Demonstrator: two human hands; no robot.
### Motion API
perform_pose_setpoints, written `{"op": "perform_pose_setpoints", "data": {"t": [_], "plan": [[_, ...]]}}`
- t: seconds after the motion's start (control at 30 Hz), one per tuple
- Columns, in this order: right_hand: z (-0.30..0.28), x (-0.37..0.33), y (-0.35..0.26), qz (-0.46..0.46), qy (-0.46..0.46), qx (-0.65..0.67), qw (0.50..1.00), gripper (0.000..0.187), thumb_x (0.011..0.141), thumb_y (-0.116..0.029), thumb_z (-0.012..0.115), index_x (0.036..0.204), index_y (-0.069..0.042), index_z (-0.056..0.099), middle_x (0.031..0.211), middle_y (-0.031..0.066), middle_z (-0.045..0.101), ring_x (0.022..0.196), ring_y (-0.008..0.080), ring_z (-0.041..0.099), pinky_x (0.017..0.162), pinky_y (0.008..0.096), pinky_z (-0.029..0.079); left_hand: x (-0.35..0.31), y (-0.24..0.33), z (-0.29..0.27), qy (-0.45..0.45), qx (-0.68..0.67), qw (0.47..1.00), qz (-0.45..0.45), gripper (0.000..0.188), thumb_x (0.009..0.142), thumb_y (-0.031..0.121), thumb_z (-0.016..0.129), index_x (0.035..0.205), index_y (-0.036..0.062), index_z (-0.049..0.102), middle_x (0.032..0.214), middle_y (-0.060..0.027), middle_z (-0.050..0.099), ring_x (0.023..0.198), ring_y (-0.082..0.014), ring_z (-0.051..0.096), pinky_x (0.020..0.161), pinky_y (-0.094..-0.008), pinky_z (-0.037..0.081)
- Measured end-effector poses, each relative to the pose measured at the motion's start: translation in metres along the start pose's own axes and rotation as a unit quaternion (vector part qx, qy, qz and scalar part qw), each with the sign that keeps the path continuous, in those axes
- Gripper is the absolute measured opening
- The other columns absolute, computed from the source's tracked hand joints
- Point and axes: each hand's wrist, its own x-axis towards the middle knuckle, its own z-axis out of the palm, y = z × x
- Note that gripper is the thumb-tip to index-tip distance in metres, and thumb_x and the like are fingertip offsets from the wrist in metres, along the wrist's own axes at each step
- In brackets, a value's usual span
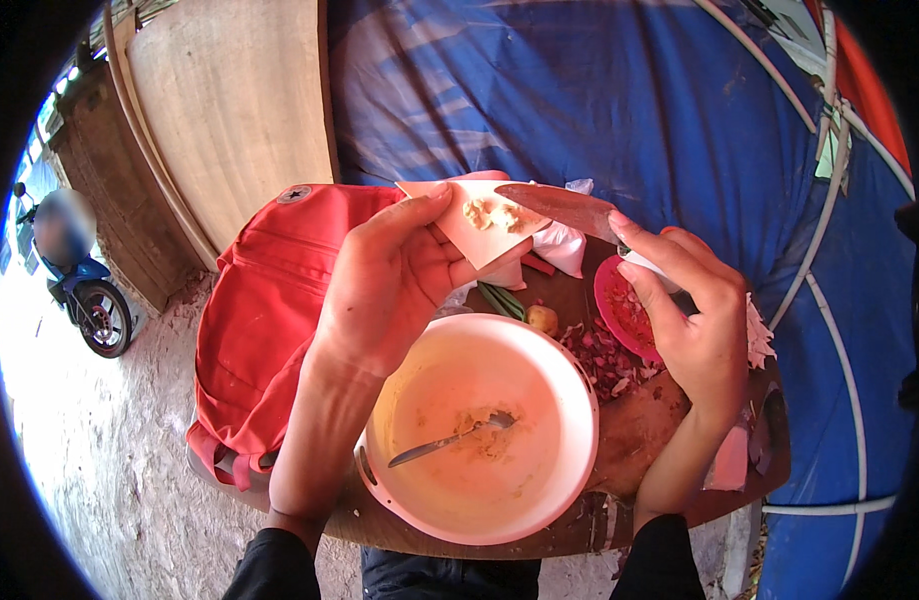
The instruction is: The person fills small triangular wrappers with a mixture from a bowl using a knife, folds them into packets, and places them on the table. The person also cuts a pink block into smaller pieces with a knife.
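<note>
My left hand (384, 285) holds up a flat pale card or board piece (469, 235) with a lump of yellowish paste (491, 214) on it. My right hand (694, 320) grips a knife (564, 207) whose blade lies across the card's top edge, next to the paste. Below both hands stands a large pale pink bowl (419, 470) on a round wooden board (639, 430). In the bowl lie a metal spoon (449, 440) and a smear of the same paste.
A red bag (264, 320) lies left of the board. On the board are a small red dish (619, 315) of chopped red bits, purple onion peelings (604, 360), a white plastic bag (559, 245) and green stalks (501, 300). Blue tarp behind; a motorbike (84, 295) far left.
</note>
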Motion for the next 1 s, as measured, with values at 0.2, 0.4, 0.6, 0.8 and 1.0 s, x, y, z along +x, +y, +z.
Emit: {"op": "perform_pose_setpoints", "data": {"t": [0.2, 0.4, 0.6, 0.8, 1.0], "plan": [[-0.009, 0.0, 0.007, 0.005, -0.02, 0.022, 1.0, 0.038, 0.088, 0.009, 0.068, 0.125, 0.001, 0.071, 0.099, 0.0137, 0.072, 0.089, 0.017, 0.068, 0.084, 0.0279, 0.052, 0.002, 0.0, -0.004, -0.056, -0.06, 0.997, -0.014, 0.043, 0.108, 0.014, 0.037, 0.136, -0.0172, 0.047, 0.134, -0.0288, 0.06, 0.127, -0.0358, 0.062, 0.112, -0.0503, 0.05], [-0.022, -0.005, 0.015, 0.038, -0.045, 0.004, 0.998, 0.037, 0.089, 0.01, 0.067, 0.125, 0.003, 0.07, 0.109, 0.0143, 0.074, 0.097, 0.0156, 0.068, 0.088, 0.0275, 0.052, 0.004, 0.001, -0.006, -0.04, -0.095, 0.995, -0.014, 0.042, 0.109, 0.014, 0.036, 0.137, -0.0156, 0.046, 0.138, -0.0285, 0.057, 0.129, -0.0361, 0.06, 0.112, -0.0481, 0.051], [-0.023, -0.005, 0.01, 0.029, -0.01, 0.026, 0.999, 0.035, 0.097, -0.006, 0.067, 0.131, 0.002, 0.067, 0.106, 0.0093, 0.073, 0.087, 0.0102, 0.062, 0.079, 0.0244, 0.049, -0.001, 0.003, 0.0, 0.081, 0.06, 0.994, 0.038, 0.042, 0.109, 0.014, 0.037, 0.14, -0.0141, 0.045, 0.14, -0.0284, 0.056, 0.129, -0.0365, 0.059, 0.111, -0.0427, 0.052], [0.009, -0.013, -0.013, 0.086, -0.076, 0.138, 0.984, 0.037, 0.101, -0.01, 0.063, 0.137, -0.002, 0.064, 0.102, 0.0077, 0.072, 0.072, 0.0058, 0.059, 0.06, 0.0212, 0.046, 0.003, -0.012, 0.009, 0.153, 0.087, 0.98, 0.096, 0.04, 0.108, 0.016, 0.04, 0.138, -0.0096, 0.045, 0.136, -0.027, 0.06, 0.127, -0.032, 0.061, 0.112, -0.0409, 0.05], [0.023, -0.016, -0.02, 0.096, -0.077, 0.134, 0.983, 0.036, 0.101, -0.006, 0.062, 0.137, -0.001, 0.064, 0.112, 0.0126, 0.074, 0.078, 0.009, 0.066, 0.062, 0.0234, 0.051, 0.001, -0.022, 0.015, 0.132, 0.111, 0.974, 0.144, 0.044, 0.112, 0.02, 0.038, 0.146, -0.0083, 0.037, 0.141, -0.025, 0.056, 0.134, -0.0285, 0.055, 0.116, -0.0383, 0.044]]}}
